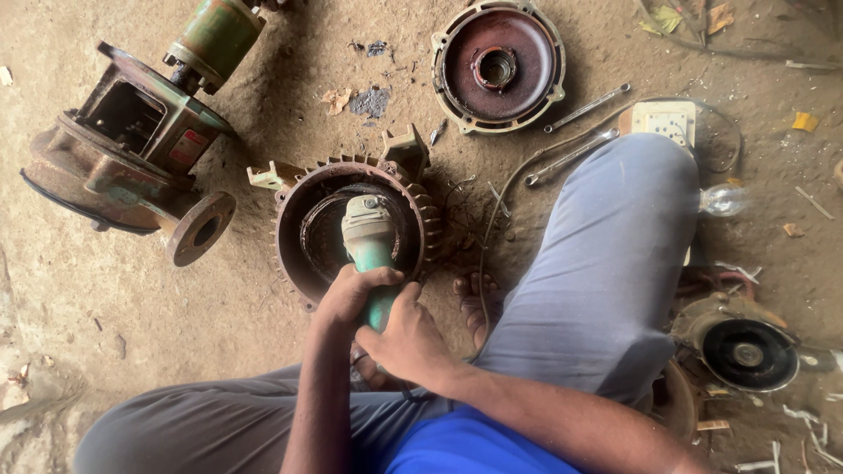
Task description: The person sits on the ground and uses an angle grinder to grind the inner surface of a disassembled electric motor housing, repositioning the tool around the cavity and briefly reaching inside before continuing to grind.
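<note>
- Head view, tool: a green angle grinder (pixel 371 246) is held nose-down, its pale head set inside the open end of a round, rust-brown motor housing (pixel 299 254) that stands on the dirt floor (pixel 132 325) between the person's knees.
- Head view, left hand (pixel 351 294): fingers are curled fully round the grinder's body, just behind the head; the grip is closed with no gap showing.
- Head view, right hand (pixel 406 342): closed round the rear of the same body, lower and nearer the torso. Both hands touch each other on the tool.
- Handling, grinder: judged rigid and moderately heavy, with a smooth plastic shell that could slip in a dusty palm. The two-handed hold on the barrel looks like the sound place to take it; the head end should not be gripped. Whether the disc is turning cannot be told.
- Handling, housing: judged heavy cast metal, stiff, finned on the outside, with rough rusty edges. It appears stable under its own weight; the rim and fins are the likely holds.
- Surroundings: a round end cover (pixel 498 66) lies beyond the housing, two spanners (pixel 575 132) to its right, and a green pump body (pixel 132 145) lies well apart to the left. A cable (pixel 492 228) runs past the person's bare foot (pixel 474 303).
</note>
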